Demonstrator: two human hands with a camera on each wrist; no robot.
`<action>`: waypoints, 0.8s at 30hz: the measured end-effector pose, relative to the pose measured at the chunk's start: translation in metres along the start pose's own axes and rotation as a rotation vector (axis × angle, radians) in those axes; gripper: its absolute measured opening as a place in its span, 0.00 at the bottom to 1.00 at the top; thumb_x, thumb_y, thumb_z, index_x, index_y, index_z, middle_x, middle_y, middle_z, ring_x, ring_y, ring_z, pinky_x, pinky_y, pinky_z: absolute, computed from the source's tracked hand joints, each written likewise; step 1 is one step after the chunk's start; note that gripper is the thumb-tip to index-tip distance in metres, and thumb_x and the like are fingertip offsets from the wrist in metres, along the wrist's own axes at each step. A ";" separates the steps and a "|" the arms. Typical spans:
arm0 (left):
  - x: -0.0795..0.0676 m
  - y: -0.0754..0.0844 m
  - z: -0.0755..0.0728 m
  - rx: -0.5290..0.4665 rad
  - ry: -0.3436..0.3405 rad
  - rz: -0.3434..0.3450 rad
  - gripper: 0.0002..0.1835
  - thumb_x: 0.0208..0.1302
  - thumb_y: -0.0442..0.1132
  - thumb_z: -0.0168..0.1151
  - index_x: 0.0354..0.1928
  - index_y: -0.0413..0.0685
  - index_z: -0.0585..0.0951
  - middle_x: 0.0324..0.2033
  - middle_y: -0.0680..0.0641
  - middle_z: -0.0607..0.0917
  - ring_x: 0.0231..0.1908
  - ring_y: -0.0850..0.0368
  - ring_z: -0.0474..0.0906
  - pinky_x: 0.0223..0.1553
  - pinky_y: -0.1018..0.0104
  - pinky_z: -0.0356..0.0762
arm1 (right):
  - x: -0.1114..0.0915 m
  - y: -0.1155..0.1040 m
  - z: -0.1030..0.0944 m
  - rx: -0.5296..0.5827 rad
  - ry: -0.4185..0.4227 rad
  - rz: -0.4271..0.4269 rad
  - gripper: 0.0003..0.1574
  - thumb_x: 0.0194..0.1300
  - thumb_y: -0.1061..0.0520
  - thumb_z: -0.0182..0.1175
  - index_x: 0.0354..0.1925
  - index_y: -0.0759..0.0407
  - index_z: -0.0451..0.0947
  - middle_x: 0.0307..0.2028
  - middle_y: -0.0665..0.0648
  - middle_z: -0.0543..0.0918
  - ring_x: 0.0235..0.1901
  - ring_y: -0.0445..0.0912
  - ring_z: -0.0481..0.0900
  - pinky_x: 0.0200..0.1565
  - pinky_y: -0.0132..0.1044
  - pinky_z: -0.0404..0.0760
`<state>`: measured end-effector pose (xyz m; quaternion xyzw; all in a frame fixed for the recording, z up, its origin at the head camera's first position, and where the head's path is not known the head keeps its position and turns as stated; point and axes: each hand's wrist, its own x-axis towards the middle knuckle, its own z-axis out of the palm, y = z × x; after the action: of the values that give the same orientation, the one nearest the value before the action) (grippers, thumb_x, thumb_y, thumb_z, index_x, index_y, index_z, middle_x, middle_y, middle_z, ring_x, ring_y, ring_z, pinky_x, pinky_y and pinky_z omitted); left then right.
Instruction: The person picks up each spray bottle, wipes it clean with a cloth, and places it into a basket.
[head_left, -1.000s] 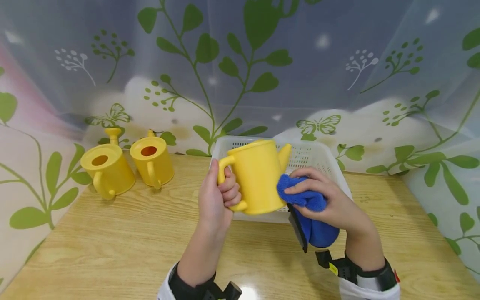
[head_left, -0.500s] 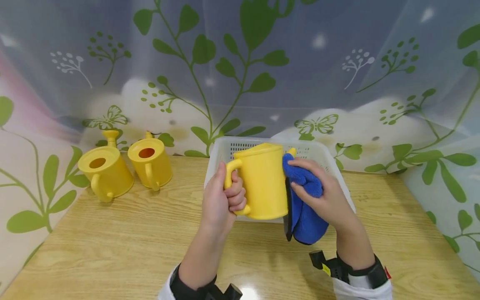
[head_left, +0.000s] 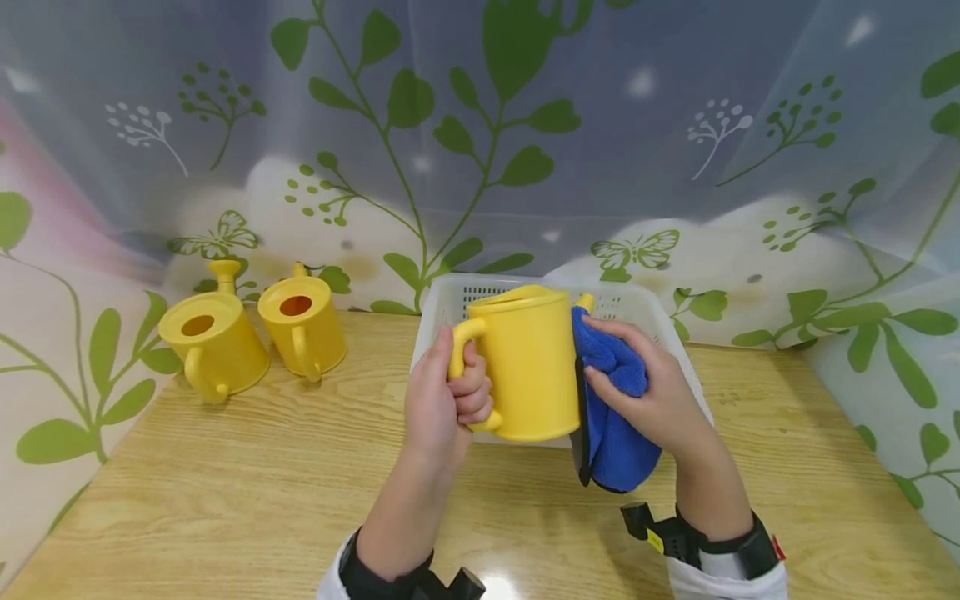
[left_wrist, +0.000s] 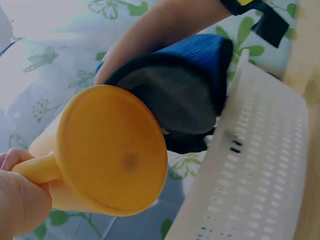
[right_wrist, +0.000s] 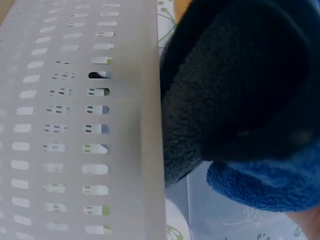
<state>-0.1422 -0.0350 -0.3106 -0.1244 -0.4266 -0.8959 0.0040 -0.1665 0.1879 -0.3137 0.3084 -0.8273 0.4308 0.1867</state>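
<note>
A yellow watering can [head_left: 528, 367] is held up in front of the basket, gripped by its handle in my left hand [head_left: 442, 400]. My right hand [head_left: 652, 387] holds a blue cloth [head_left: 622, 433] with a grey underside and black edging. The bunched cloth lies against the can's right side and covers most of its spout [head_left: 587, 302], whose tip shows above. In the left wrist view the can's round base [left_wrist: 112, 150] faces the camera, with the cloth's grey side [left_wrist: 167, 95] just beyond it. The cloth fills much of the right wrist view, hiding most of the right hand.
A white perforated basket [head_left: 435, 304] stands on the wooden table [head_left: 225, 492] behind the held can. Two more yellow watering cans, a left one [head_left: 232, 354] and a right one [head_left: 326, 333], stand upright at the back left. A patterned curtain [head_left: 360, 192] closes off the back.
The right hand and cloth have moved up the can's right side from its lower part onto the spout. The can has shifted slightly right and turned, so its spout points more away.
</note>
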 end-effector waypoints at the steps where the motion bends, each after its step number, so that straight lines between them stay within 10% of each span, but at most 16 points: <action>1: 0.000 0.003 -0.001 -0.017 0.011 0.006 0.21 0.73 0.53 0.32 0.25 0.50 0.63 0.09 0.59 0.55 0.10 0.65 0.47 0.13 0.72 0.41 | 0.000 0.001 0.001 0.011 -0.019 -0.026 0.33 0.55 0.67 0.60 0.59 0.52 0.67 0.57 0.58 0.72 0.57 0.48 0.67 0.55 0.43 0.70; 13: 0.002 0.021 -0.013 -0.161 0.049 0.088 0.23 0.73 0.53 0.32 0.23 0.51 0.67 0.08 0.60 0.60 0.08 0.67 0.49 0.13 0.72 0.37 | -0.003 0.012 -0.008 0.167 -0.276 -0.112 0.28 0.52 0.70 0.62 0.52 0.54 0.72 0.54 0.57 0.73 0.58 0.49 0.65 0.57 0.35 0.68; 24: 0.001 0.012 -0.006 -0.114 -0.041 0.030 0.22 0.73 0.53 0.30 0.23 0.52 0.65 0.09 0.61 0.58 0.10 0.67 0.48 0.14 0.71 0.37 | 0.001 0.007 -0.002 0.154 -0.041 -0.055 0.25 0.55 0.70 0.59 0.52 0.57 0.74 0.55 0.53 0.72 0.57 0.48 0.65 0.58 0.34 0.65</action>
<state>-0.1430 -0.0474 -0.3052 -0.1493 -0.3731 -0.9157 0.0015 -0.1716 0.1922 -0.3158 0.3532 -0.7866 0.4814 0.1575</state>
